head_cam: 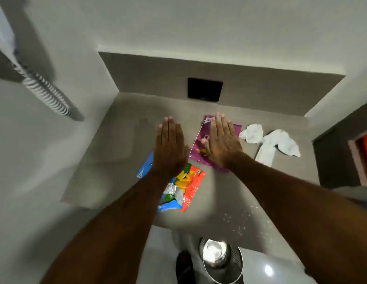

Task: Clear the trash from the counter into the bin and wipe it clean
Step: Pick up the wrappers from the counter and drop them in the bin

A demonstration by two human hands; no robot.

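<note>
Both my hands are held flat, palms down, above a grey counter [121, 128]. My left hand [169, 144] hovers over a blue, orange and silver snack wrapper [188, 187]. My right hand [221, 142] covers part of a purple wrapper [199, 148]. Neither hand holds anything. To the right lie a crumpled white tissue [252, 133] and a white cloth [276, 146]. A round metal bin [220, 261] stands on the floor below the counter's front edge. White crumbs [240, 222] are scattered near that edge.
A black square plate [205, 89] is set in the back wall. White walls enclose the counter on the left and right. A coiled white hose [45, 91] hangs at the left. A dark shoe [184, 265] is beside the bin. A dark cabinet [338, 156] stands at the right.
</note>
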